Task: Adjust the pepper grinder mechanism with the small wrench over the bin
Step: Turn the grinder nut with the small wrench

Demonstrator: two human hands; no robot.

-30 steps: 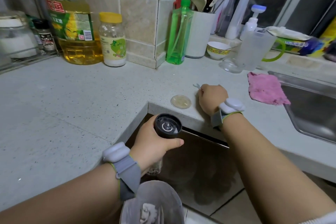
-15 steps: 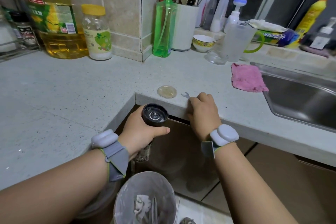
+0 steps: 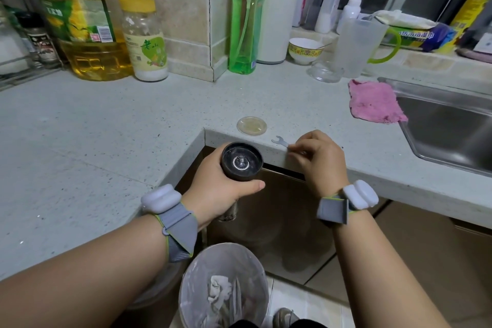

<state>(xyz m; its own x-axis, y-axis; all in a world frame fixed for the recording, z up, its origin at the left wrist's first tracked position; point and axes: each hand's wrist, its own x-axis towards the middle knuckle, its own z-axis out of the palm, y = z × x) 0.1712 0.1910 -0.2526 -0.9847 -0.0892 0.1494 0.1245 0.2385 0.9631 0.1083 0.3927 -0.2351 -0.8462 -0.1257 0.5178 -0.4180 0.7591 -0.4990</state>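
My left hand (image 3: pixel 221 191) grips the pepper grinder (image 3: pixel 241 162) upside down, so its dark round base with the metal grinding mechanism faces up. The grinder hangs in front of the counter corner, above and slightly behind the bin (image 3: pixel 223 287). My right hand (image 3: pixel 318 159) pinches the small flat wrench (image 3: pixel 280 141) by its handle; the open jaw points left, level with the counter edge and a short way right of the grinder. The bin is lined with a white bag and holds crumpled paper.
A small clear round lid (image 3: pixel 251 126) lies on the speckled counter (image 3: pixel 106 141) near the corner. A pink cloth (image 3: pixel 374 101) lies beside the steel sink (image 3: pixel 450 127). Oil bottle (image 3: pixel 80 26), yellow-capped jar (image 3: pixel 143 40), green soap bottle (image 3: pixel 245 26) and clear jug (image 3: pixel 359 45) stand at the back.
My right hand has drawn back from the counter toward the edge with the wrench, which now shows clearly past my fingers. The grinder has stayed in my left hand above the bin.
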